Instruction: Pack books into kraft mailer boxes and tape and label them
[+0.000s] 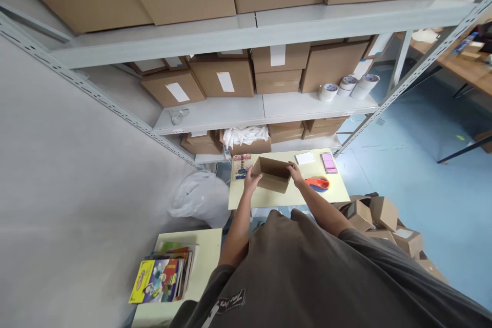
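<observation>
Box (269,183): brown, open, held over pale-yellow surface (294,197)
Left grip (251,181): holding its left end
Right grip (295,172): holding its right end
Right of box: white card (305,158), pink item (329,163), orange item (320,183)

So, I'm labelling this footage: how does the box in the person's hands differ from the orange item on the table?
The box is plain brown; the orange item is bright, with some blue. The left hand and right hand hold the box, while the orange item rests on the table. The box looks larger than the orange item.
</observation>
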The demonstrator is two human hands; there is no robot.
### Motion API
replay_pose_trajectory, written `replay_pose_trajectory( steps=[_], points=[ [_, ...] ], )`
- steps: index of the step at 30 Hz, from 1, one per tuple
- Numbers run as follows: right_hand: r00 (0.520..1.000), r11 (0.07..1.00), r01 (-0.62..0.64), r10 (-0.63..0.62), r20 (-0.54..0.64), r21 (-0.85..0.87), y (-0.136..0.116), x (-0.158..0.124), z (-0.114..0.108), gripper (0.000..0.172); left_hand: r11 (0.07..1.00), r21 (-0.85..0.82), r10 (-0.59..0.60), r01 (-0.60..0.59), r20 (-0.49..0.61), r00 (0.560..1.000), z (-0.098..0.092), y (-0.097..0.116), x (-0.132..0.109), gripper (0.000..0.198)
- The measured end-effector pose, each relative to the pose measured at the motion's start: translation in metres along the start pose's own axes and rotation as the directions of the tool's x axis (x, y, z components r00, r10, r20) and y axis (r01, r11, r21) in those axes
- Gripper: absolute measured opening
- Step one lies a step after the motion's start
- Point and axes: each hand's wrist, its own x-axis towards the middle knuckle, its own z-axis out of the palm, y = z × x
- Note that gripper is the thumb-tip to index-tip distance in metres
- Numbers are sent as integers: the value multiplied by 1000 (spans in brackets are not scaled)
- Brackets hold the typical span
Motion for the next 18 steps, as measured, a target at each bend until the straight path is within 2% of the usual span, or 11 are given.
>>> replay_pose_trajectory(
  steps=[3,7,11,14,16,18],
  points=[
    [998,995,10,-16,-58,-95,1,6,-10,78,999,28,18,-18,7,1000,1,0,-7,85],
    [994,986,21,-38,-101,-163,-1,4,-12,79,992,129,8,-6,-12,1000,10,6,-15,88],
    [989,998,-17,6,-150,-68,-2,-18,-15,76,986,157,53,-52,-1,999,11,7,-22,87],
    [1000,999,1,-1,-29,34,1,-39,-21,74,988,125,88,-90,19,996,8,5,-26,85],
    [998,999,11,-13,63,35,0,-48,-26,75,987,111,109,-112,38,993,8,3,-26,86],
    [995,1000,13,-13,94,-2,-2,-50,-30,79,984,107,138,-146,73,988,7,2,-25,87]
  ],
)
